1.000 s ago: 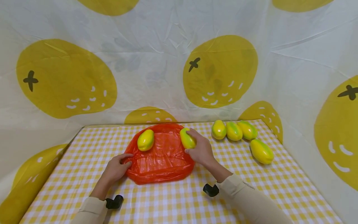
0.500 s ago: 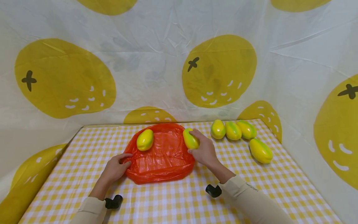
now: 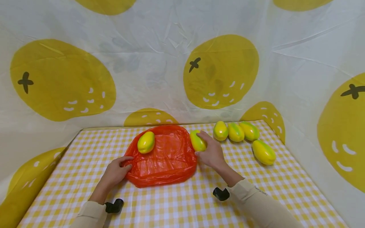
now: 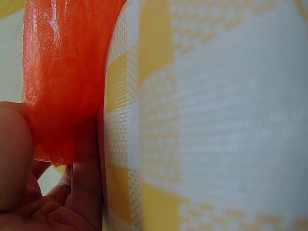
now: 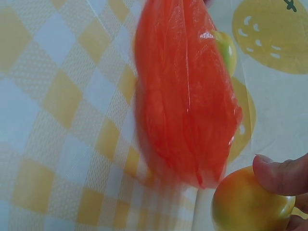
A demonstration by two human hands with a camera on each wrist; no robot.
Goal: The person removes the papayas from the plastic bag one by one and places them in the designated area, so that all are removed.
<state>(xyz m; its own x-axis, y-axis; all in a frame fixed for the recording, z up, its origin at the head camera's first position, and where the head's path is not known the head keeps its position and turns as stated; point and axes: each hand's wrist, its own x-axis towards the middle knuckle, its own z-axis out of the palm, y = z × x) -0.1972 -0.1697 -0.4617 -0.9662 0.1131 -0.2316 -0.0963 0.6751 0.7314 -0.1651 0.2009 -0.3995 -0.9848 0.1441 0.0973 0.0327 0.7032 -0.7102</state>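
A red plastic bag (image 3: 165, 158) lies spread open on the table, its rim folded up all round. My left hand (image 3: 116, 171) pinches the bag's left edge between thumb and fingers, as the left wrist view also shows. Inside the bag, toward the back left, rests a glossy yellow-green papaya (image 3: 146, 142). My right hand (image 3: 212, 152) grips a second papaya (image 3: 198, 141) at the bag's right rim, thumb and fingers around its right side. In the right wrist view this papaya (image 5: 250, 202) is just beyond the bag (image 5: 187, 106), seemingly above the tabletop.
Several more papayas stand at the back right: three in a row, one of them a papaya (image 3: 220, 131) nearest the bag, and a single papaya (image 3: 263, 152) closer to me. A checked yellow-white cloth (image 3: 168, 205) covers the table. Fruit-print fabric (image 3: 151, 69) rises behind it.
My right hand has drawn the papaya rightward, from over the bag's right side to its outer rim. The left hand keeps its pinch on the bag, and the camera has turned slightly right.
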